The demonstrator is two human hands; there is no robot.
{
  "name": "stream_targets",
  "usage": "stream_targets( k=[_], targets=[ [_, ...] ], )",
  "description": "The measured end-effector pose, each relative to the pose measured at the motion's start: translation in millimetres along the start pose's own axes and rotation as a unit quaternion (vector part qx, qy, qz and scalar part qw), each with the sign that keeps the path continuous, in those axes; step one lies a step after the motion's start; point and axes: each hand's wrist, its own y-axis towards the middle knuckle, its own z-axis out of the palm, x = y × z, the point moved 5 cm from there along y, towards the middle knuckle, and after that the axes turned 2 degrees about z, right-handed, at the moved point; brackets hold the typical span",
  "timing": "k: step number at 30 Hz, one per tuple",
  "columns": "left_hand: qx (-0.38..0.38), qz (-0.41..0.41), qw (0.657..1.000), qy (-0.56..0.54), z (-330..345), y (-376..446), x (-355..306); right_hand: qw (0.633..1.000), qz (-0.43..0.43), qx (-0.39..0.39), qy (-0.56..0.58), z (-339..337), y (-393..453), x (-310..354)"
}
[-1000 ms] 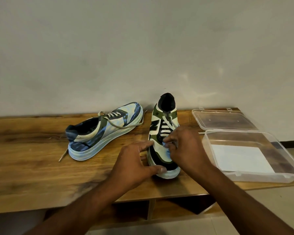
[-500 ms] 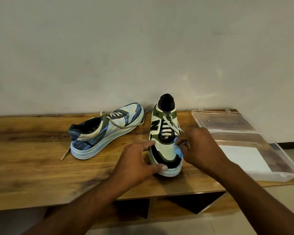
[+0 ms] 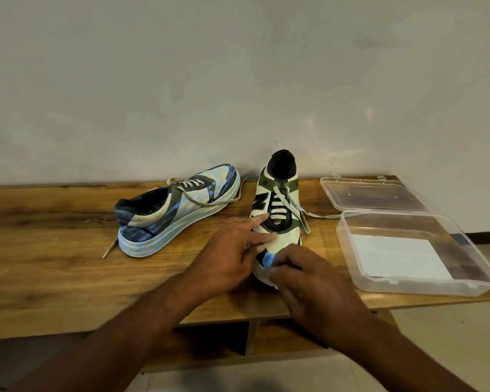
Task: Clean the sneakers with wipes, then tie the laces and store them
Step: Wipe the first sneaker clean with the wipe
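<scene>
Right hand [image 3: 313,281] closed on blue wipe [image 3: 267,260], pressed to toe of green sneaker [image 3: 277,219] at near table [image 3: 54,264] edge. Left hand [image 3: 232,250] spread flat – sneaker braced, nothing gripped. Blue sneaker [image 3: 176,207] farther left, laces loose. Open plastic box [image 3: 413,250] seen right.

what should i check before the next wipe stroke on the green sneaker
1. Left hand steadies the green sneaker: ok.
2. Right hand grips the blue wipe: ok.
3. Wipe touches the toe: ok.
4. Loose laces clear of the toe: ok, they trail right.
5. Blue sneaker out of the way: ok, lying on its side to the left.
6. Toe clean: cannot tell, hands cover it.
</scene>
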Motion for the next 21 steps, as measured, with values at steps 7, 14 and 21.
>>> stream_targets(
  k=[7, 14, 21],
  targets=[
    [-0.024, -0.014, 0.999, 0.018, 3, 6, -2, 0.995, -0.070, 0.044, -0.047, 17, -5, 9],
    [-0.023, -0.020, 1.000, -0.004, 1, 7, 2, 0.999, 0.043, 0.022, 0.008, 6, -15, -36],
    [-0.026, -0.039, 0.999, -0.011, 2, 11, 2, 0.999, -0.020, -0.027, 0.016, 18, -16, -10]
  ],
)
